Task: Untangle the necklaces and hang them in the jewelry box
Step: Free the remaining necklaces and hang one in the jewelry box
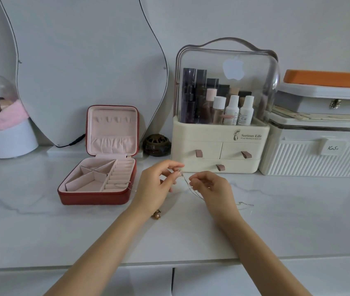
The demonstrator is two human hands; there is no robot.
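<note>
**Both hands on a chain above the tabletop**

The left hand (156,184) pinches the upper end of a thin silver necklace (188,184) between thumb and fingertips, lifted off the white marble tabletop (41,227). The right hand (211,186) pinches the same chain lower down, and its loose end trails right across the tabletop. The red jewelry box (99,178) stands open just left of the hands. A small gold pendant (156,215) lies by the left wrist.
</note>
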